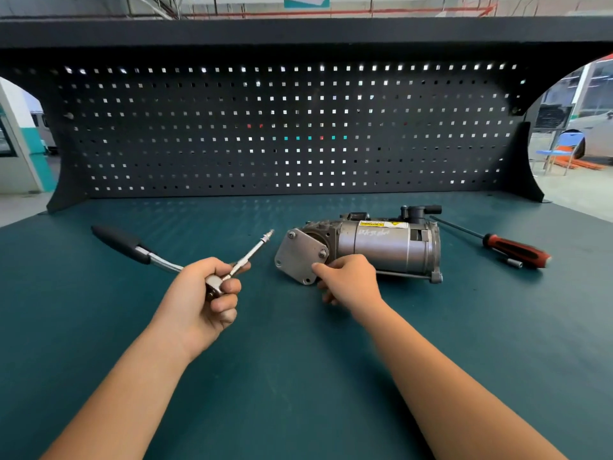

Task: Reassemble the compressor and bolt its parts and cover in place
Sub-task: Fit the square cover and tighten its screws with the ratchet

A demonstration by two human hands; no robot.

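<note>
the ratchet wrench (212, 287) is gripped at its head by the left hand (199, 297), fingers curled tight round the metal, to the left of the compressor (381, 247). its black handle (116, 240) is pointed away from the compressor, and its thin extension bar (252, 252) is aimed up toward the compressor's cover end, apart from it.

the compressor is laid on its side on the green table top (298, 376). it is held at its left end by the right hand (348, 280): the thumb is pressed on the lower right edge of the cover plate (298, 257), and the other fingers are curled beneath the body.

one compressor and one cover plate are counted. two bolts (292, 234) are seen seated in the plate, at its top and right corners; two bolt holes (307, 280) are seen open, at its left and bottom corners. one screwdriver (514, 249) with a red and black handle is laid to the right of the compressor, well apart, and one small metal socket (514, 263) is laid just beside that handle. a dark pegboard (265, 127) is stood behind the compressor.
</note>
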